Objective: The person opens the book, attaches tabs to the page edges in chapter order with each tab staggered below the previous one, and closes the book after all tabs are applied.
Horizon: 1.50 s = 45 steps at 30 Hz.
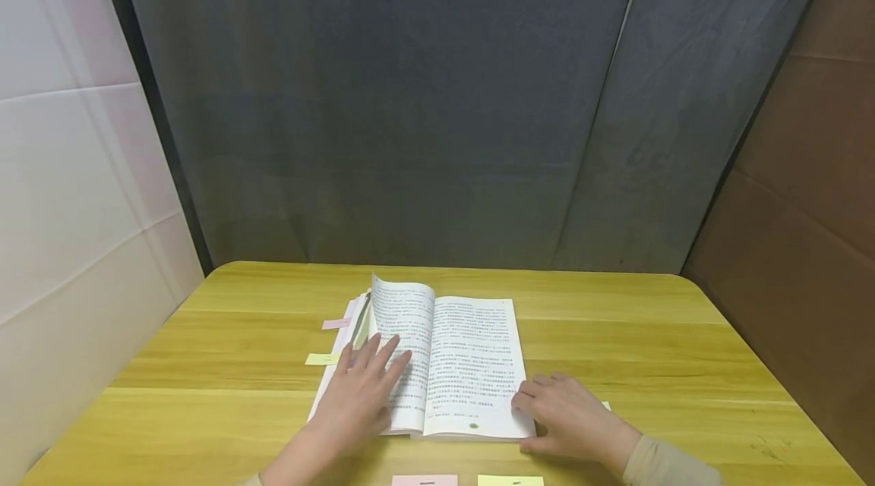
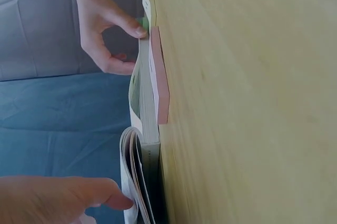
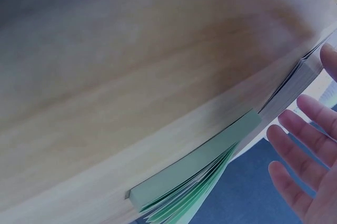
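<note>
An open book (image 1: 475, 364) with printed pages lies on the wooden table. My left hand (image 1: 362, 387) rests on its left page with the fingers spread; that page's outer edge stands up in a curl. In the left wrist view, the left thumb (image 2: 113, 195) touches the bent pages. By the lower right corner of the book is my right hand (image 1: 567, 414), its fingertips at the right page's edge. The right wrist view shows the right fingers (image 3: 303, 145) apart from one another, pinching nothing. A pink tab (image 1: 335, 324) and a yellow tab (image 1: 321, 359) stick out on the left.
Along the table's front edge lie a pink sticky-note pad (image 1: 424, 480) and a yellow sticky-note pad (image 1: 510, 481). A green sticky-note pad (image 3: 195, 166) with fanned sheets sits right of the book, mostly behind the right hand in the head view. Grey curtains (image 1: 383, 106) hang behind the table.
</note>
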Available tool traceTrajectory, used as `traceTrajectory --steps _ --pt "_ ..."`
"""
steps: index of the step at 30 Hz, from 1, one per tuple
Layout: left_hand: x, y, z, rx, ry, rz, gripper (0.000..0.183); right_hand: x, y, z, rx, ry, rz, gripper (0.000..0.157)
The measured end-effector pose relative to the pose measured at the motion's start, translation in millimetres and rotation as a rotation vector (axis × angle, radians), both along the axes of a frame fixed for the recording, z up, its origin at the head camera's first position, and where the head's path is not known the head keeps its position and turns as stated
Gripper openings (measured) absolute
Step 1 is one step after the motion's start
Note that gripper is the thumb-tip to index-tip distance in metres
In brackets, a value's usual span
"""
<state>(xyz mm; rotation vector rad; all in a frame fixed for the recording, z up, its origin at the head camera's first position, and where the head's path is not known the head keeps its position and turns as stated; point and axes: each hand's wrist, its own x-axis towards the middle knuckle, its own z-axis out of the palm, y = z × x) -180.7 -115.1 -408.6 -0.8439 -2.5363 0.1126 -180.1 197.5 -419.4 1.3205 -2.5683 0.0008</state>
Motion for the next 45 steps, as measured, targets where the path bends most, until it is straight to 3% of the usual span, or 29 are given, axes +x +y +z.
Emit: traceTrajectory --steps 6,11,15,22,26,30,35,38,45 --pt "3.5 -3 3.8 -0.005 -0.072 0.101 0.059 -0.3 0 0.0 0.0 -0.001 -0.001 0.034" --pt "3.9 -5 5.6 -0.042 -0.066 0.102 0.059 0.0 0 0.2 0.001 -0.005 -0.002 0.034" --pt "2.4 -4 4.7 -0.057 -0.072 0.035 0.054 0.0 0 0.3 0.004 -0.01 -0.006 0.034" --pt "2.4 15 0.1 0.006 -0.231 -0.183 0.041 -0.5 0 -0.1 -0.004 0.001 -0.002 0.034" --pt "2.7 28 -3.5 0.01 -0.235 -0.23 0.034 -0.1 0 -0.1 -0.016 0.007 -0.001 0.032" --pt "2.2 39 -7.6 0.0 -0.214 -0.205 0.028 -0.2 0 -0.1 -0.014 0.003 -0.002 0.032" --pt "2.2 47 -11.5 -0.02 -0.205 -0.144 0.056 -0.4 0 -0.7 -0.011 0.01 0.0 0.033" --pt "1.3 49 -12.8 -0.009 -0.214 -0.116 0.06 -0.4 0 -1.0 -0.012 0.012 0.001 0.033" --pt "-2.4 49 -11.4 0.05 -0.297 -0.068 0.062 0.0 -1 0.8 -0.002 -0.001 -0.016 0.033"
